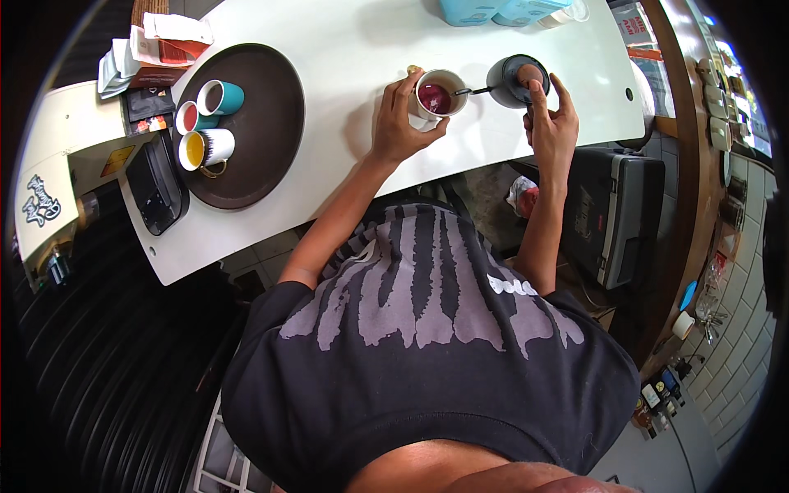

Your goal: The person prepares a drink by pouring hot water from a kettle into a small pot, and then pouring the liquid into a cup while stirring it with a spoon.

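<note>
Left hand (pixel 401 122), fingers curled, apparently steadies the round white cup (pixel 438 77); right hand (pixel 555 125) grips the dark-grey gooseneck kettle (pixel 505 84).

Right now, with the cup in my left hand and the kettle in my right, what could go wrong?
The kettle's spout shows only just at the rim of the white cup, so any pour might dribble outside onto the table.

Your left hand grips the cup close to the spout, so a spill could wet your fingers.

If your right hand tips the dark kettle lower, the spout might knock the cup.
</note>
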Demonstrator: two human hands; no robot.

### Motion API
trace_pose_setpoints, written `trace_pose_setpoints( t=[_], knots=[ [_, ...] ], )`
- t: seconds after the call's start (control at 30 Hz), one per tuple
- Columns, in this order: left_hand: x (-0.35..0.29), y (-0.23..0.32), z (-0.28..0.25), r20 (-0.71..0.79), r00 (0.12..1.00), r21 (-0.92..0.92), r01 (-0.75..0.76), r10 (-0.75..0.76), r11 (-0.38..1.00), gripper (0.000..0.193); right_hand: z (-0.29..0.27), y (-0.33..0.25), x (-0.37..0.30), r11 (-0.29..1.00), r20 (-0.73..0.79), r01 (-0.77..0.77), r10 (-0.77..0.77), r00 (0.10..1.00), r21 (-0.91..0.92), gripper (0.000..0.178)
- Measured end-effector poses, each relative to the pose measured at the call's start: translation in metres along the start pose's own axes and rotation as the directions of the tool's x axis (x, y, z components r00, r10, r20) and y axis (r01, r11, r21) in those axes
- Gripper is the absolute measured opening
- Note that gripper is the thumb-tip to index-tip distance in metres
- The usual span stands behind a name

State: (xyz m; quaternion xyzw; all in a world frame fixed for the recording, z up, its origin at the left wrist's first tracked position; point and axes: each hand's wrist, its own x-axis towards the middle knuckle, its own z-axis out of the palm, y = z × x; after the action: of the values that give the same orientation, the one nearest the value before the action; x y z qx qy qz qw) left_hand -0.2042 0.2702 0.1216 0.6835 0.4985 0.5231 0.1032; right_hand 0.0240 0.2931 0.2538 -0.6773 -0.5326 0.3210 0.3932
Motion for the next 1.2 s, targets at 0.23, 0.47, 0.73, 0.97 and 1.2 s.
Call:
trace_pose_setpoints(
  t=[0.23, 0.47, 0.73, 0.97, 1.2],
  knots=[
    [-0.001, 0.001, 0.001, -0.002, 1.000, 0.028, 0.027, -0.027, 0.999, 0.100, -0.002, -0.003, -0.002, 0.999, -0.010, 0.009, -0.010, 1.000, -0.044, 0.081],
    [-0.002, 0.001, 0.003, -0.017, 0.999, 0.044, 0.035, -0.034, 0.998, 0.102, -0.004, -0.005, -0.003, 0.996, -0.016, 0.007, -0.008, 1.000, -0.086, 0.082],
    [-0.002, 0.001, 0.001, -0.038, 0.999, 0.046, 0.024, -0.023, 0.999, 0.102, -0.003, -0.004, -0.003, 0.998, -0.005, -0.019, 0.019, 1.000, -0.057, 0.083],
    [-0.004, 0.002, 0.001, -0.036, 0.999, 0.061, 0.041, -0.039, 0.997, 0.102, -0.001, 0.002, -0.001, 0.999, -0.008, -0.026, 0.026, 1.000, -0.030, 0.082],
    [-0.003, 0.004, 0.001, -0.019, 0.999, 0.054, 0.050, -0.049, 0.997, 0.105, 0.002, 0.009, 0.004, 0.981, 0.036, -0.092, 0.087, 0.996, 0.169, 0.076]
  ],
)
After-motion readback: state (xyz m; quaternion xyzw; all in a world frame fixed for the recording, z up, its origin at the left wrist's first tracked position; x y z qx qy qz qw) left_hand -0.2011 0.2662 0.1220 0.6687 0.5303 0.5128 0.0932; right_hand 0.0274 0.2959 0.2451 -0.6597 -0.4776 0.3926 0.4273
